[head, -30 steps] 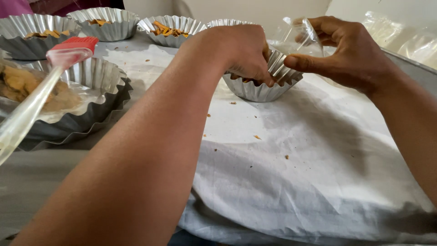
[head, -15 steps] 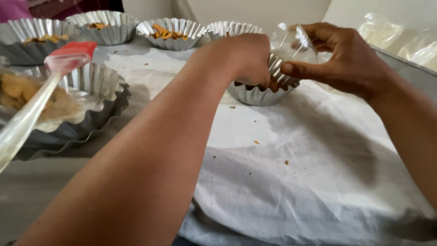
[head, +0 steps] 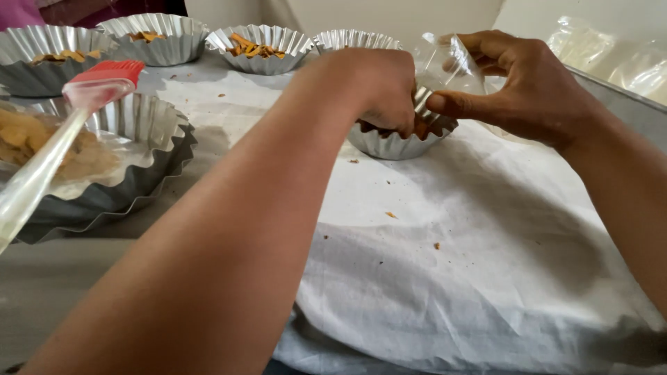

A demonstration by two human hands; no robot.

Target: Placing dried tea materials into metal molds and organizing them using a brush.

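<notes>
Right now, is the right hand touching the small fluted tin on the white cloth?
Touching. The head view shows the right hand with its thumb pressed against the rim of the small fluted tin.

Clear plastic wrap (head: 451, 59), a second ago held out past the right hand (head: 521, 87) fingertips, is now gathered closer under the fingers. Right thumb has been lowered onto the rim of the fluted foil tin (head: 399, 142). Left hand (head: 379, 87) has been pressed further down into the tin.
</notes>
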